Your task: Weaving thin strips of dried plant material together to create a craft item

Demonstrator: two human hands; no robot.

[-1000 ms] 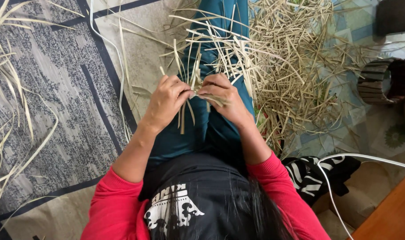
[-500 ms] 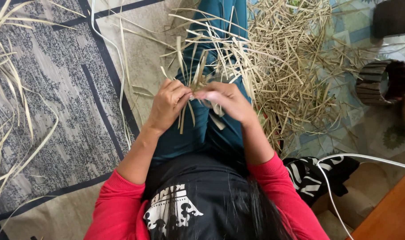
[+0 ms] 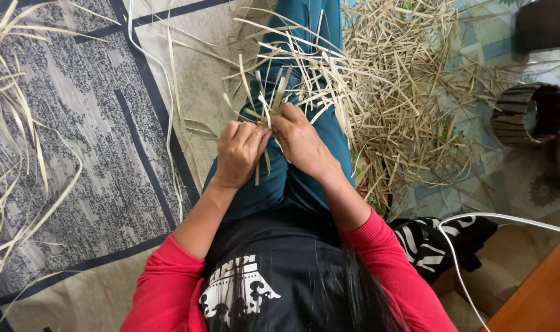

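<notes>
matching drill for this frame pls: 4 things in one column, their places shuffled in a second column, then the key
Things
1. bundle of pale strips
2. heap of cut strips
3. woven ring
4. black-and-white cloth

Places
A. on the floor by the person's right elbow
B. far right, lying on its side
C. pinched between left hand and right hand, over the lap
D. spread on the floor right of the teal-clad legs

Pairs: 1-C, 2-D, 3-B, 4-A
</notes>
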